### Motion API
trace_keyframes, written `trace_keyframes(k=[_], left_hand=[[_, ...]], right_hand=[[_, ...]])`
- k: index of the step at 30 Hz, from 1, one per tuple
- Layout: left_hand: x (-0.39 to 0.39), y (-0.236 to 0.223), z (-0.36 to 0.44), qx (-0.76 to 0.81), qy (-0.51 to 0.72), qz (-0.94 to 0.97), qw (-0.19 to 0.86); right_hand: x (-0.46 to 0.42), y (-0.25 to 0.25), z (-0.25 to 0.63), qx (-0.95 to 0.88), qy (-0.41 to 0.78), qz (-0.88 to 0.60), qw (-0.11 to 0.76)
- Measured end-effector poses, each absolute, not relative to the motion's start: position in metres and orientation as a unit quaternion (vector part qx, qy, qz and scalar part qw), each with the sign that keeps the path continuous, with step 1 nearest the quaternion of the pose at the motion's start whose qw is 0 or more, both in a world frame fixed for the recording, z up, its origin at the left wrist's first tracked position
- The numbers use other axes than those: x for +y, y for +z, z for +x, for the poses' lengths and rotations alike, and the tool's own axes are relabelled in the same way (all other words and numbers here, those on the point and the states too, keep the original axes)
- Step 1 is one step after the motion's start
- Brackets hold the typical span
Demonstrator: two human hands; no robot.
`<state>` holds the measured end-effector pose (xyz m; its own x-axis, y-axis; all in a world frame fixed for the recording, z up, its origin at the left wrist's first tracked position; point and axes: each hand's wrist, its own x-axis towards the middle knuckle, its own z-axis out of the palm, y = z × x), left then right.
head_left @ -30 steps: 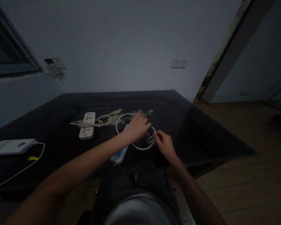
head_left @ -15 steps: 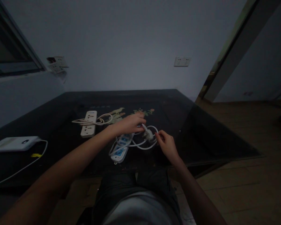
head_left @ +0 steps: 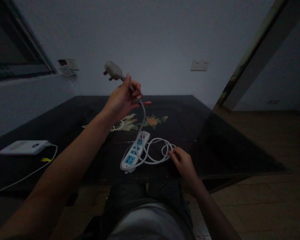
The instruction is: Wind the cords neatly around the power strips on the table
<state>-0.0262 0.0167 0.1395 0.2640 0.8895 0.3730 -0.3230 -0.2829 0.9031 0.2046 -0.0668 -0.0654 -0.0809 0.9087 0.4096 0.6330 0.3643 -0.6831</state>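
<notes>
- Step in hand, my read: drawing the plug (head_left: 113,70) end clear of the cord (head_left: 144,115) loops.
- Plug's up in the air over the table (head_left: 182,125), pins angled left and down. Power strip (head_left: 130,160) lies near the front edge, cord draped across its sockets.
- To do it well: go slow, clear the turns lying over the strip first, feed slack from the right. A hard tug would probably cinch the loops or drag the strip.
- Left hand (head_left: 123,98): arm stretched forward, hand raised, thumb on top; clamped on the cord just behind the plug, one finger sticking out to the right.
- Right hand (head_left: 183,162): low by the tabletop, thumb and fingertips pinched on the outer right side of the loops. Looks light; too dim to tell how many turns it's got.
</notes>
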Motion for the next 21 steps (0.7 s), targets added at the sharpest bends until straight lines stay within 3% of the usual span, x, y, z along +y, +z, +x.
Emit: trace_keyframes(k=[10,17,21], left_hand=[[0.03,0.128,-0.047,0.253,0.592,0.49,0.587],[0.044,0.109,-0.071,0.317,0.622,0.552,0.456],[0.053,0.089,-0.089,0.356,0.58,0.621,0.39]], right_hand=[[-0.069,-0.068,0.203,-0.704,0.163,-0.54,0.431],[-0.07,-0.064,0.2,-0.699,0.152,-0.542,0.441],[-0.071,-0.06,0.197,-0.684,0.164,-0.554,0.446]])
